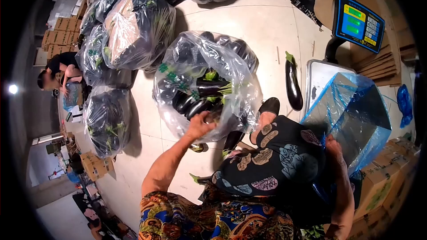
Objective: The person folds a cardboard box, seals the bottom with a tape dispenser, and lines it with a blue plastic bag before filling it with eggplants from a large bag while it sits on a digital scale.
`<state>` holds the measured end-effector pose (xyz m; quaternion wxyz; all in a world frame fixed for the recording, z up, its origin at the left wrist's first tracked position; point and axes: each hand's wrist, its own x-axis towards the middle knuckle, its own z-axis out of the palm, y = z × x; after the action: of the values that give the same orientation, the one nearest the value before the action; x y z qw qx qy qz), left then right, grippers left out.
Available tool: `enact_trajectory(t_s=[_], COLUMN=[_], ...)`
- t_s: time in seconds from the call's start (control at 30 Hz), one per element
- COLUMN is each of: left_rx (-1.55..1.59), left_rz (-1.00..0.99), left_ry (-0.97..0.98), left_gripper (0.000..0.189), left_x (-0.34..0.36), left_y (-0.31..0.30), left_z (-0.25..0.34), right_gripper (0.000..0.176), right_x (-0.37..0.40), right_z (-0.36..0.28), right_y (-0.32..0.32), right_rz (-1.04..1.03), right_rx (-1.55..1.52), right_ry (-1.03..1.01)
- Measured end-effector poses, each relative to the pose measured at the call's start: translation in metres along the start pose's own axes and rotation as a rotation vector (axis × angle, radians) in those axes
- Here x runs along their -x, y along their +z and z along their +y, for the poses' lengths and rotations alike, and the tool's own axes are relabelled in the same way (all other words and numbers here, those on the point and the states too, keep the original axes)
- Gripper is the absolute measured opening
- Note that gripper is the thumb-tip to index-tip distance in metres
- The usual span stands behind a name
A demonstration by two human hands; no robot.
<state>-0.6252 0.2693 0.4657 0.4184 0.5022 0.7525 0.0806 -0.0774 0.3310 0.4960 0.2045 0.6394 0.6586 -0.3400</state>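
Note:
My left hand (201, 127) reaches over the near side of a large clear plastic bag (240, 73) standing on the floor with its mouth open. Inside are several dark eggplants (199, 107) with green caps. The fingers are bent and apart just beside the eggplants; their tips are partly blurred, and I see nothing held in them. My right hand (333, 147) is closed on the near edge of a blue translucent plastic bag (369, 106), which spreads over the scale platform's side. A single eggplant (292, 83) lies on the floor between the clear bag and the scale.
A digital scale display (358, 23) with green digits stands beyond its metal platform (322, 78). Filled eggplant bags (138, 26) line the far left. Cardboard boxes (382, 182) are stacked at the right. Another person (66, 71) crouches at the far left. Loose eggplants (233, 141) lie near my foot.

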Motion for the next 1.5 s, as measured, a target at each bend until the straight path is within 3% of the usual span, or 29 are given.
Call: enact_trajectory(t_s=[0.03,0.1,0.23,0.27,0.37,0.53,0.57,0.73,0.83,0.9,0.97,1.07,1.17,1.23,1.27,1.3,1.43,1.5], left_rx=[0.187,0.232,0.351,0.442,0.993,1.265,1.294,1.416,1.379,1.084,0.878,0.595,0.416,0.221,0.539,0.676,0.707,0.878], left_rz=[-0.001,-0.115,-0.044,-0.018,-0.206,-0.225,-0.235,-0.463,-0.361,-0.506,-0.376,-0.446,-0.323,-0.229,-0.285,-0.346,-0.329,-0.329], left_ry=[-0.024,-0.112,-0.091,-0.087,-0.055,-0.007,-0.083,-0.141,-0.274,0.029,-0.062,-0.127,0.107,0.057,-0.041,-0.143,-0.149,-0.136], left_gripper=[0.068,0.071,0.068,0.066,0.068,0.077,0.077,0.080,0.078,0.088,0.092,0.082,0.080,0.078,0.074,0.074,0.066,0.064], left_x=[-0.003,0.007,0.046,0.056,0.072,0.066,0.062,0.040,0.049,0.056,0.074,0.085,0.086,0.087,0.086,0.090,0.081,0.065], left_y=[-0.013,-0.057,-0.141,-0.159,-0.186,-0.152,-0.147,-0.127,-0.115,-0.100,-0.073,-0.040,0.016,0.036,0.050,0.040,0.032,0.034], left_z=[0.004,0.035,0.079,0.088,0.091,0.120,0.123,0.113,0.113,0.096,0.075,0.046,-0.024,-0.041,-0.054,-0.028,0.007,0.043], right_gripper=[0.024,0.026,0.030,0.030,0.029,0.037,0.039,0.045,0.046,0.046,0.044,0.040,0.037,0.035,0.035,0.034,0.028,0.023], right_x=[0.006,0.021,0.036,0.038,0.036,0.047,0.052,0.061,0.064,0.062,0.058,0.052,0.050,0.048,0.046,0.045,0.039,0.037], right_z=[-0.004,-0.016,-0.038,-0.043,-0.051,-0.049,-0.050,-0.041,-0.041,-0.046,-0.047,-0.046,-0.049,-0.049,-0.045,-0.041,-0.038,-0.040], right_y=[-0.006,-0.031,-0.058,-0.064,-0.072,-0.080,-0.081,-0.078,-0.074,-0.073,-0.072,-0.068,-0.069,-0.067,-0.065,-0.063,-0.056,-0.056], right_rz=[-0.011,-0.027,-0.010,0.002,0.093,0.285,0.294,0.225,0.207,0.169,0.162,0.128,0.122,0.124,0.121,0.118,0.112,0.087], right_rx=[0.028,0.085,0.016,-0.007,-0.035,-0.102,-0.123,-0.137,-0.124,-0.140,-0.144,-0.100,-0.086,-0.091,-0.084,-0.078,-0.065,-0.033], right_ry=[-0.061,-0.195,-0.127,-0.127,-0.209,-0.295,-0.288,-0.258,-0.273,-0.249,-0.235,-0.243,-0.249,-0.252,-0.254,-0.253,-0.263,-0.215])
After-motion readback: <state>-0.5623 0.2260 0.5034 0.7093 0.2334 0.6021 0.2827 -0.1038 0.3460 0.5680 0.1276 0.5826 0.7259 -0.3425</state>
